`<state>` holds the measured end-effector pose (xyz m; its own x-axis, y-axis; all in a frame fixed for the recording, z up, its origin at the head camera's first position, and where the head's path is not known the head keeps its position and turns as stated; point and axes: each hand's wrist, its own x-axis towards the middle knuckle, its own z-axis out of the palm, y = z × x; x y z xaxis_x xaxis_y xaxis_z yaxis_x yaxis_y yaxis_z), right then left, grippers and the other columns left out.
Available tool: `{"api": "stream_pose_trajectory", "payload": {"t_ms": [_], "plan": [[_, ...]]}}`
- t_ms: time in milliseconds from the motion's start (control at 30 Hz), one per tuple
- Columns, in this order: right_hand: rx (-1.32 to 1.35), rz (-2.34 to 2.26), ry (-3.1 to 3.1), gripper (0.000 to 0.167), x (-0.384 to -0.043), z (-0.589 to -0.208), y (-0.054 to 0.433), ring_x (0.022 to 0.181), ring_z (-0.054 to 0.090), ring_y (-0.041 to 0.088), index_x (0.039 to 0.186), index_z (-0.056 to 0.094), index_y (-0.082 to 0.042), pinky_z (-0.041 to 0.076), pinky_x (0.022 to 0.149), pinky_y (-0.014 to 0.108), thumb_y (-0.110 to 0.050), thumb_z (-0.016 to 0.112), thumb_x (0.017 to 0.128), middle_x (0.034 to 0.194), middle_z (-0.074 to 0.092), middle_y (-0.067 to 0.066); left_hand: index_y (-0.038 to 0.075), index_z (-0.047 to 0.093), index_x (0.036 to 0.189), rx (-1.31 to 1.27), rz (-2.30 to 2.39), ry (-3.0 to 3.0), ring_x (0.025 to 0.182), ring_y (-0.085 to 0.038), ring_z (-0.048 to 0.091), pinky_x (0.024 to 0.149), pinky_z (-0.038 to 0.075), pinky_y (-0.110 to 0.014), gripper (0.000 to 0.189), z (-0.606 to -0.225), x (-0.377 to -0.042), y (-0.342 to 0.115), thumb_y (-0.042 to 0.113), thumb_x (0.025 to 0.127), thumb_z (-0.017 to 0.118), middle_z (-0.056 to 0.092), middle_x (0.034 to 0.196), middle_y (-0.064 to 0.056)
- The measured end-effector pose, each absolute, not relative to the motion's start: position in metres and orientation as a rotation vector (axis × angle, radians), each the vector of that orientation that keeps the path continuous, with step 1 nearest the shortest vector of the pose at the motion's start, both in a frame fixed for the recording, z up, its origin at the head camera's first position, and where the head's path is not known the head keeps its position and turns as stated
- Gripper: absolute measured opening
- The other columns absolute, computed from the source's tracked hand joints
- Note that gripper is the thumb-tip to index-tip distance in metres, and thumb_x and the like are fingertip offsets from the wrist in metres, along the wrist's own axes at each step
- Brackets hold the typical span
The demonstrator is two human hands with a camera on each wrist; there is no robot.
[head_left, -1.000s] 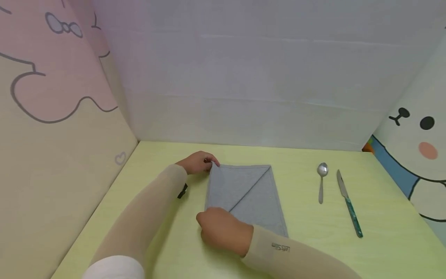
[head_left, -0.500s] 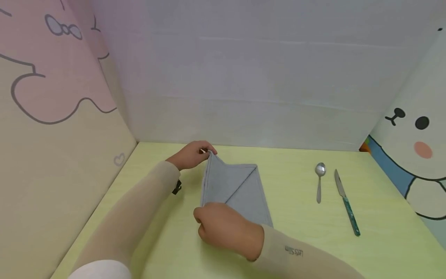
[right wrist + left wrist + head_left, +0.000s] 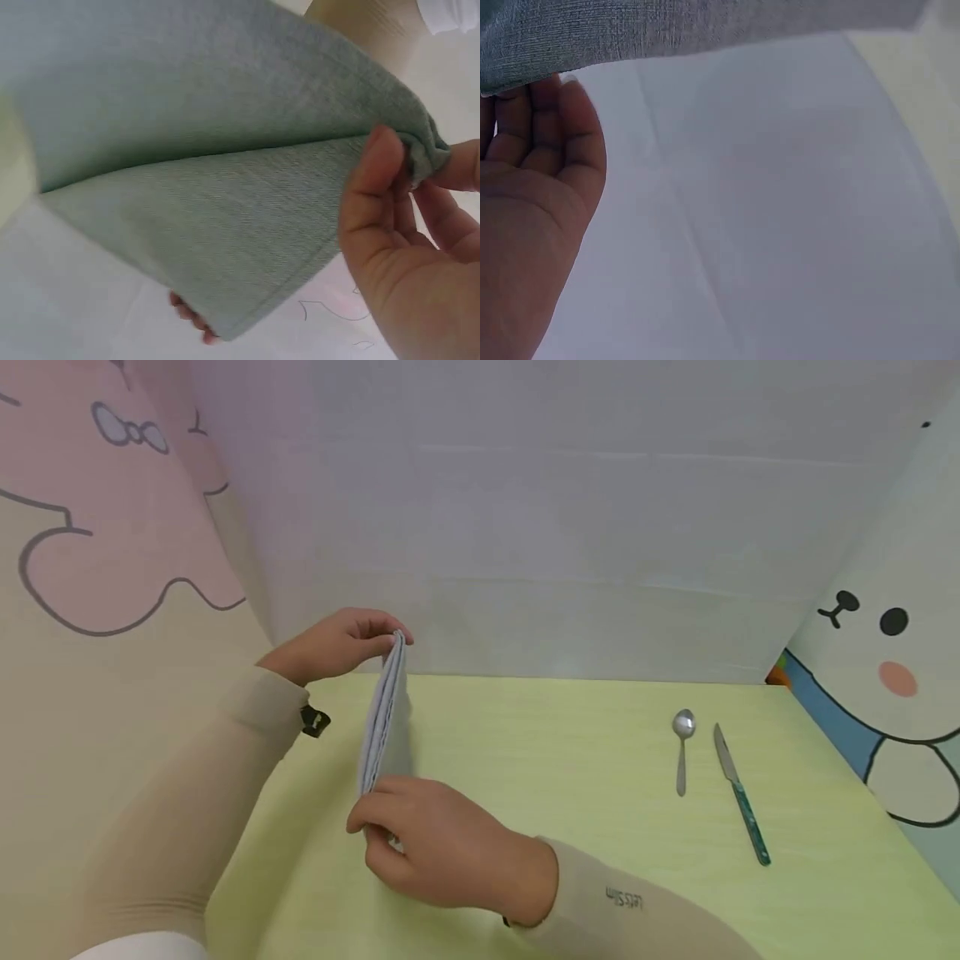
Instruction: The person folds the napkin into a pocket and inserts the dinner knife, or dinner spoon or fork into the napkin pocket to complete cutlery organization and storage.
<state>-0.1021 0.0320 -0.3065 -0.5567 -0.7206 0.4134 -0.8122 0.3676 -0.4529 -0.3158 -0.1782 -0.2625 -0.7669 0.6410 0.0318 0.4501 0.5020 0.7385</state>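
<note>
A folded grey cloth napkin is held up on edge above the left part of the table, its layered edges facing the head camera. At the far upper corner my left hand pinches it between thumb and fingers. My right hand grips the near lower corner. In the right wrist view the napkin shows a diagonal fold, and thumb and fingers pinch its bunched corner. The left wrist view shows the napkin above curled fingers of the left hand; the thumb is hidden there.
A metal spoon and a knife with a green handle lie on the right of the pale yellow table. A white sheet stands behind, with cartoon-printed panels at both sides.
Both hands have lifted the napkin off the table and shifted it left, turning it from flat to upright on edge. The spoon and knife stay put.
</note>
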Motion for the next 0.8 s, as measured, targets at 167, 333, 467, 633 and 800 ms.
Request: {"api": "stream_pose_trajectory", "payload": {"t_ms": [167, 333, 467, 633, 800], "plan": [[1.417, 1.243, -2.472, 0.019, -0.105, -0.316, 0.038, 0.081, 0.051, -0.003, 0.103, 0.071, -0.010, 0.045, 0.076, 0.010, 0.002, 0.058, 0.096, 0.093, 0.060, -0.008, 0.019, 0.072, 0.120, 0.927, 0.820, 2.549, 0.107, -0.021, 0.059, 0.095, 0.045, -0.043, 0.022, -0.237, -0.317, -0.179, 0.025, 0.109, 0.054, 0.067, 0.118, -0.002], [1.242, 1.383, -2.750, 0.022, -0.109, -0.351, 0.061, 0.077, 0.055, -0.004, 0.102, 0.072, -0.014, 0.050, 0.073, 0.016, 0.001, 0.056, 0.095, 0.090, 0.061, -0.014, 0.018, 0.070, 0.107, 1.048, 0.511, 2.452, 0.088, -0.018, 0.055, 0.080, 0.045, -0.037, 0.020, -0.282, -0.335, -0.136, 0.025, 0.109, 0.051, 0.062, 0.101, -0.001], [1.097, 1.292, -2.918, 0.019, -0.109, -0.381, 0.082, 0.074, 0.055, 0.000, 0.099, 0.072, -0.014, 0.050, 0.071, 0.019, -0.002, 0.059, 0.093, 0.087, 0.061, -0.015, 0.016, 0.068, 0.103, 1.079, 0.433, 2.438, 0.081, -0.017, 0.050, 0.076, 0.041, -0.035, 0.020, -0.331, -0.339, -0.092, 0.021, 0.110, 0.051, 0.059, 0.094, 0.000], [0.966, 1.200, -3.043, 0.022, -0.103, -0.405, 0.107, 0.057, 0.043, 0.002, 0.108, 0.064, -0.012, 0.042, 0.057, 0.021, 0.000, 0.061, 0.090, 0.068, 0.050, -0.012, 0.018, 0.071, 0.111, 1.021, 0.373, 2.477, 0.088, -0.016, 0.054, 0.081, 0.044, -0.034, 0.019, -0.368, -0.336, -0.043, 0.022, 0.110, 0.052, 0.064, 0.102, 0.003], [0.815, 1.144, -3.182, 0.037, -0.100, -0.417, 0.123, 0.051, 0.034, 0.006, 0.123, 0.052, -0.010, 0.033, 0.050, 0.024, 0.000, 0.062, 0.088, 0.061, 0.044, -0.007, 0.019, 0.071, 0.112, 0.956, 0.317, 2.508, 0.093, -0.014, 0.056, 0.084, 0.046, -0.033, 0.018, -0.396, -0.334, -0.005, 0.023, 0.109, 0.054, 0.065, 0.107, 0.006]]}}
